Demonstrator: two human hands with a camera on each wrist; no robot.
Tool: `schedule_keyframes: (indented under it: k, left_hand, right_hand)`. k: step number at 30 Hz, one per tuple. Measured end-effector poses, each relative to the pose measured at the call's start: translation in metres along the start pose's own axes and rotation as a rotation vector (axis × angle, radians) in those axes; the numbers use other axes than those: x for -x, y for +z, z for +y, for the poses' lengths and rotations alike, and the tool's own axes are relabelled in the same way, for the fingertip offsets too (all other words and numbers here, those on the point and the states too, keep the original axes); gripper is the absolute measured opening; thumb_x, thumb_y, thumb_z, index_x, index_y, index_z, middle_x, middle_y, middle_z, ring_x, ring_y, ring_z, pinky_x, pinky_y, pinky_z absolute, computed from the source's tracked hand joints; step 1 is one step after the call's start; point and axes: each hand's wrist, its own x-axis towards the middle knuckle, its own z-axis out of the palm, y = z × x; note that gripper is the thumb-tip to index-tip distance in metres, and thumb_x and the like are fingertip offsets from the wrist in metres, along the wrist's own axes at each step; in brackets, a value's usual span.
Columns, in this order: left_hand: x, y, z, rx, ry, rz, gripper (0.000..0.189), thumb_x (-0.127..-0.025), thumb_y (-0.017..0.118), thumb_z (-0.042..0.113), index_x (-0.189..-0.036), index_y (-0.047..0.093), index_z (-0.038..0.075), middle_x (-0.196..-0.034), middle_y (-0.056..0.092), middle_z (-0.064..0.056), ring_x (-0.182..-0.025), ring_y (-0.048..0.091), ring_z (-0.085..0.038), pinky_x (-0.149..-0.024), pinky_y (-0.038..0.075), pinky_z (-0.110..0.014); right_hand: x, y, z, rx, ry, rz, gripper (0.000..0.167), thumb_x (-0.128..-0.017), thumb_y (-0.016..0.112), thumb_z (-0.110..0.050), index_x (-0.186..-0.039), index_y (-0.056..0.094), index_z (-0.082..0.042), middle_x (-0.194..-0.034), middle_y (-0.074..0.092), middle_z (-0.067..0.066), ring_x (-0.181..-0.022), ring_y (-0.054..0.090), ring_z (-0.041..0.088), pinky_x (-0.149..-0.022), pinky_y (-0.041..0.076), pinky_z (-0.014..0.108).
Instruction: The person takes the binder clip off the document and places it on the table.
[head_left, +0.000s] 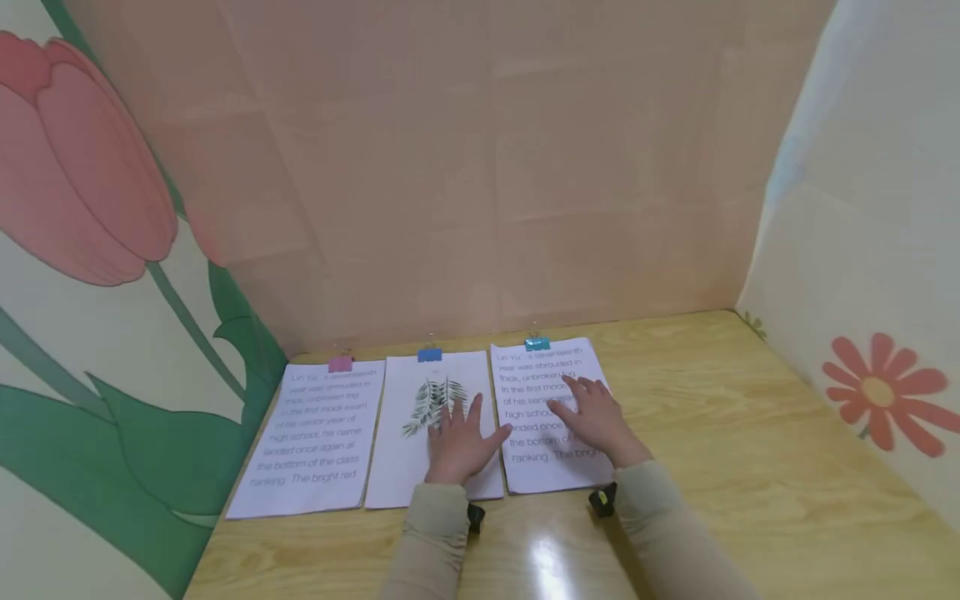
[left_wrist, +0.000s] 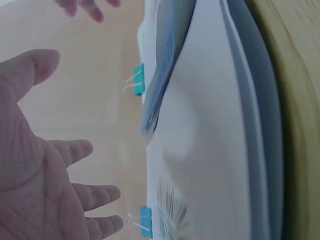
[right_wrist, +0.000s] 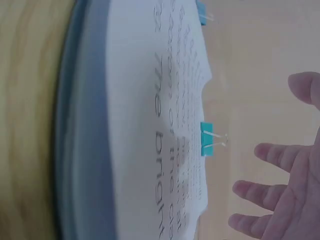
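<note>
Three stacks of paper lie side by side, each with a binder clip at its top edge. Over the middle stack (head_left: pixel 395 467), which shows a green leaf picture (head_left: pixel 429 404), hovers my left hand (head_left: pixel 459 446) with fingers spread. My right hand (head_left: pixel 596 421) is above the right stack (head_left: pixel 540 471) of printed text, fingers apart. In the left wrist view a gap shows between the left palm (left_wrist: pixel 30 185) and the paper (left_wrist: pixel 205 125). The right wrist view likewise shows the right hand (right_wrist: pixel 295 195) off the printed page (right_wrist: pixel 140 150). Neither hand holds anything.
The left stack (head_left: pixel 307 450) carries printed text and a pink clip (head_left: pixel 341 364). A blue clip (head_left: pixel 430 355) holds the middle stack, a teal clip (head_left: pixel 537 343) the right one. The wooden table (head_left: pixel 750 467) meets a brown back wall (head_left: pixel 487 167) and flower-patterned side walls.
</note>
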Motion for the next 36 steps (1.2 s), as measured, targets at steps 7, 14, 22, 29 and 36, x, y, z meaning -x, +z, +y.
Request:
schedule_keyframes:
  k: [7, 14, 22, 29, 36]
  left_hand:
    - [-0.001, 0.008, 0.011, -0.041, 0.033, -0.030, 0.084, -0.097, 0.051, 0.069, -0.162, 0.037, 0.018, -0.164, 0.028, -0.024, -0.152, 0.018, -0.048, -0.117, 0.015, -0.070]
    - [0.000, 0.019, 0.021, -0.026, 0.054, -0.036, 0.083, -0.096, 0.053, 0.068, -0.161, 0.038, 0.018, -0.165, 0.025, -0.026, -0.152, 0.016, -0.048, -0.116, 0.016, -0.071]
    - [-0.002, 0.027, 0.033, -0.033, 0.091, -0.047, 0.083, -0.095, 0.053, 0.069, -0.161, 0.039, 0.019, -0.165, 0.022, -0.027, -0.152, 0.015, -0.050, -0.117, 0.016, -0.069]
    - [-0.003, 0.036, 0.042, -0.014, 0.137, -0.097, 0.082, -0.097, 0.052, 0.068, -0.161, 0.039, 0.018, -0.163, 0.026, -0.029, -0.149, 0.019, -0.053, -0.116, 0.021, -0.069]
    - [-0.009, 0.041, 0.050, 0.027, 0.158, -0.130, 0.081, -0.098, 0.053, 0.066, -0.161, 0.037, 0.018, -0.164, 0.026, -0.027, -0.147, 0.021, -0.057, -0.114, 0.025, -0.068]
  right_hand:
    - [-0.001, -0.005, 0.009, -0.012, 0.121, -0.049, 0.071, -0.104, 0.052, -0.045, -0.152, 0.041, 0.006, -0.153, 0.031, 0.041, -0.142, 0.026, 0.062, -0.110, 0.027, 0.074]
    - [0.002, -0.004, 0.019, -0.022, 0.168, -0.088, 0.075, -0.103, 0.053, -0.045, -0.155, 0.036, 0.006, -0.158, 0.020, 0.042, -0.143, 0.015, 0.065, -0.112, 0.019, 0.075]
    - [0.003, -0.006, 0.020, -0.025, 0.155, -0.130, 0.079, -0.103, 0.053, -0.048, -0.157, 0.032, 0.006, -0.159, 0.011, 0.044, -0.143, 0.008, 0.067, -0.113, 0.015, 0.075]
    - [0.000, 0.000, 0.027, -0.086, 0.170, -0.129, 0.072, -0.102, 0.057, -0.036, -0.154, 0.035, 0.008, -0.156, 0.019, 0.045, -0.144, 0.019, 0.062, -0.112, 0.022, 0.074]
    - [0.000, -0.003, 0.035, -0.134, 0.216, -0.118, 0.068, -0.102, 0.056, -0.030, -0.155, 0.034, 0.008, -0.156, 0.020, 0.044, -0.142, 0.025, 0.061, -0.113, 0.024, 0.071]
